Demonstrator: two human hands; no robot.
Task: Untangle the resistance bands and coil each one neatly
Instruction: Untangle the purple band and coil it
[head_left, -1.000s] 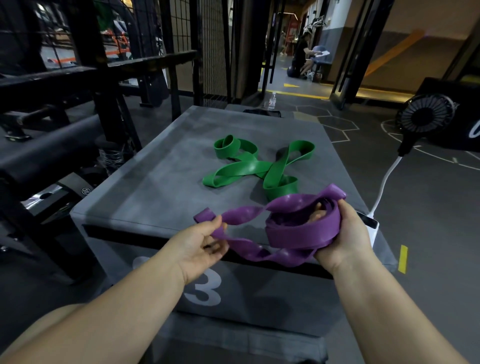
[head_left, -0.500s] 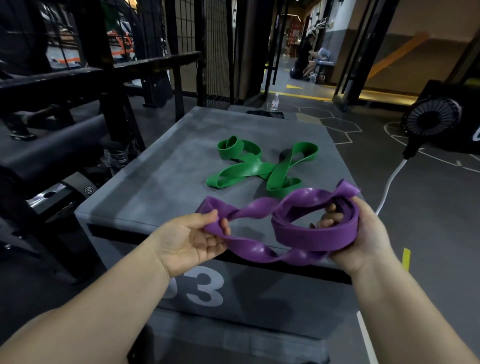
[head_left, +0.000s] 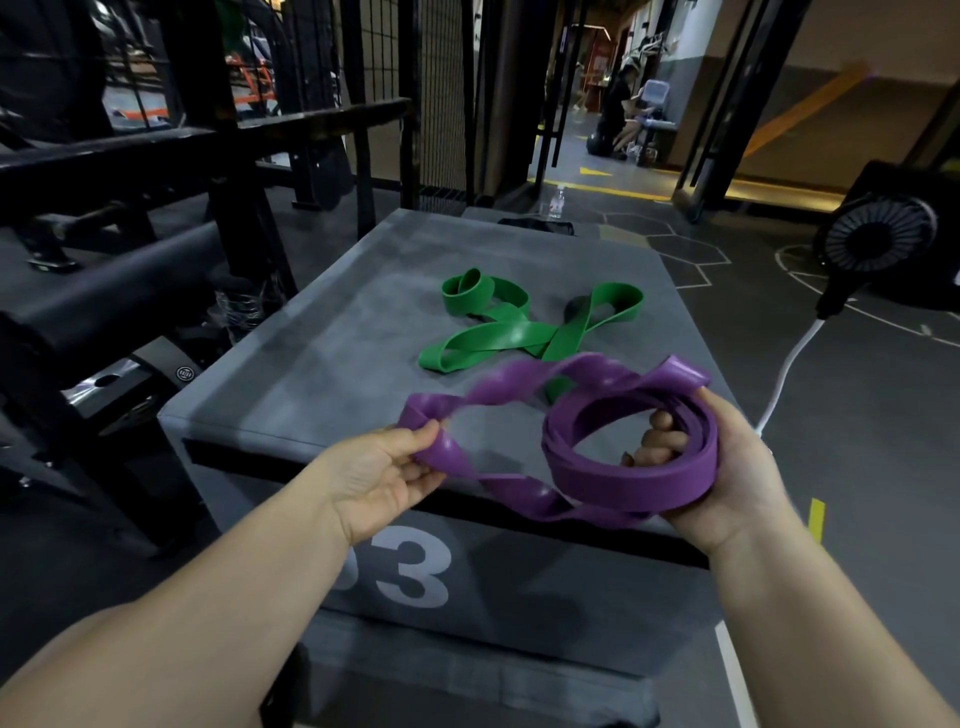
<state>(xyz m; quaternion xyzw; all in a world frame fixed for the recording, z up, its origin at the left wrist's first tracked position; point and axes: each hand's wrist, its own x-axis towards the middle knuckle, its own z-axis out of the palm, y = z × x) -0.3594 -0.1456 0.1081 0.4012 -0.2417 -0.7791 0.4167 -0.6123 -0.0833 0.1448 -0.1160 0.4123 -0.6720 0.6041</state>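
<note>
My right grip (head_left: 727, 467) curls round the coiled part of the purple band (head_left: 623, 483) above the near edge of the table (head_left: 311, 374), my left grip (head_left: 374, 478) pinches its twisted tail, and since the rubber looks soft, light and springy, I would hold it across the flat, not the edge.

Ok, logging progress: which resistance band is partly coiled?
The purple rubber band, coiled in the right hand; the green rubber band lies uncoiled on the grey box.
</note>
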